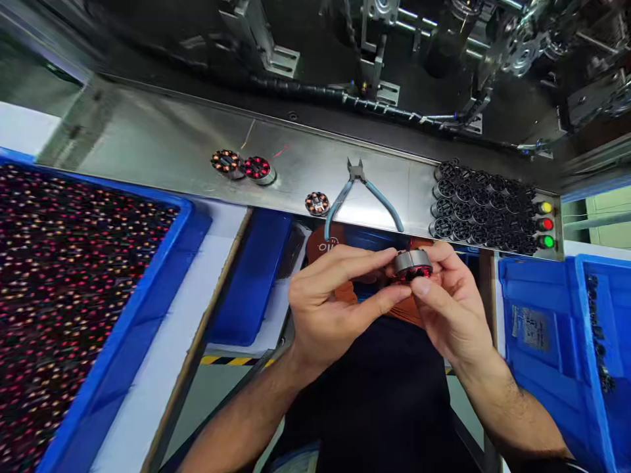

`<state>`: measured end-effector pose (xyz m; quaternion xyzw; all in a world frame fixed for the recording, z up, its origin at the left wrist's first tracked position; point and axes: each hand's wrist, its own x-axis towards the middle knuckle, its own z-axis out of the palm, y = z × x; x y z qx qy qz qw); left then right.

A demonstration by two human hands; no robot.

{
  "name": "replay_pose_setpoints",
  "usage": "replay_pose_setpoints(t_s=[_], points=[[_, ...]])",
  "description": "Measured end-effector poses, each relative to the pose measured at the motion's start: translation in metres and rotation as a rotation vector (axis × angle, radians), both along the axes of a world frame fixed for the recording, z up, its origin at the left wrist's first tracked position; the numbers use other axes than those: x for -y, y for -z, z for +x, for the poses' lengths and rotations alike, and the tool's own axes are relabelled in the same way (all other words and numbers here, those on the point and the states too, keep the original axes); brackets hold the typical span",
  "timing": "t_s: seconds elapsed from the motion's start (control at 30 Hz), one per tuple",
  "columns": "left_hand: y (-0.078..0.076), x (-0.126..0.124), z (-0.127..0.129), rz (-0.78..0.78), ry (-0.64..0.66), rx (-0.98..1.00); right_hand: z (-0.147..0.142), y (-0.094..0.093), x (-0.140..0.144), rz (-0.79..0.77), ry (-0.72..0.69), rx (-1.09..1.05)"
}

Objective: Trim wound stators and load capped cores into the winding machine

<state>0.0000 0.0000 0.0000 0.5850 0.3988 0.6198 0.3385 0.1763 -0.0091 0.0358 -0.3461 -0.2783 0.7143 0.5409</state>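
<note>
Between my two hands, a motor stator (413, 264) with a grey metal ring and red windings is held up in front of the metal ledge. My left hand (340, 295) pinches its left side with thumb and fingertips. On its right side, the thumb and fingers of my right hand (451, 302) grip it as well. Diagonal cutters (355, 172) with blue handles lie on the ledge, jaws pointing away, handles spread. Beside them sits a stator with copper windings (317, 203). Farther left, a copper-wound stator (227, 163) and a red-wound stator (259, 170) stand side by side.
Rows of black stator cores (478, 203) cover the ledge's right end, beside yellow, red and green buttons (545, 224). A blue bin (190, 220) full of wound stators stands at left. Blue crates (537, 328) stand at right. Machine fixtures (379, 72) rise behind the metal ledge (162, 144).
</note>
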Motion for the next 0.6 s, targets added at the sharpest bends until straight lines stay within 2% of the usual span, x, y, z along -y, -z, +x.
replay_pose_setpoints(t_s=[0.23, 0.3, 0.37, 0.47, 0.53, 0.6], points=[[0.004, -0.002, 0.009, 0.059, -0.058, 0.017, -0.001, 0.008, 0.005, -0.023, 0.070, 0.051], [0.004, -0.001, 0.009, 0.029, -0.042, 0.055, -0.001, 0.013, 0.007, -0.053, 0.080, 0.053], [0.004, 0.001, 0.010, -0.110, 0.021, 0.177, 0.000, 0.016, 0.008, -0.087, 0.070, 0.027], [0.010, 0.000, 0.017, -0.456, 0.110, 0.495, 0.000, 0.018, 0.006, -0.134, 0.017, -0.052], [0.016, -0.001, 0.020, -0.646, 0.107, 0.662, 0.001, 0.018, 0.004, -0.154, -0.011, -0.094], [0.022, -0.002, 0.017, -0.759, 0.058, 0.737, 0.006, 0.017, 0.001, -0.155, -0.012, -0.099]])
